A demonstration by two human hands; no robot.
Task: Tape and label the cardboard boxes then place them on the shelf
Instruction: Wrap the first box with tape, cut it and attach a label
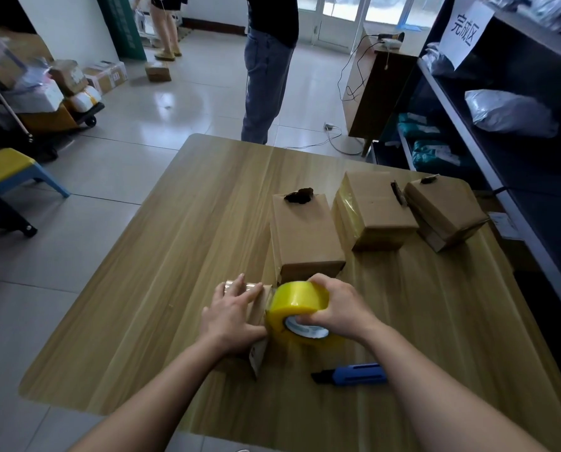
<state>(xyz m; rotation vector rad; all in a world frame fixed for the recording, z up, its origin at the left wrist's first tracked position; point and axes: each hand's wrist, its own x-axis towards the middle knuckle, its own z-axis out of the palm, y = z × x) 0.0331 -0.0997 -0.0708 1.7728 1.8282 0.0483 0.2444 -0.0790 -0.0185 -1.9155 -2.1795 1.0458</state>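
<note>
Left hand point(232, 316) flat on small box point(258, 353); right hand point(341, 308) grips tape roll point(295, 303); other boxes point(305, 236) closed, contents hidden.

I see pale glossy tiled floor point(187, 102), light wood-grain table point(207, 203), yellow-topped blue plastic stool point(8, 168) left, brown wooden cabinet point(380, 93), daylight through white-framed glazed doors point(338, 14).

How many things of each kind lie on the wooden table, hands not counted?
Cardboard boxes: 4, the nearest pressed under the left hand
Yellow tape roll: 1, gripped by the right hand
Blue utility knife: 1
Total: 6
</note>
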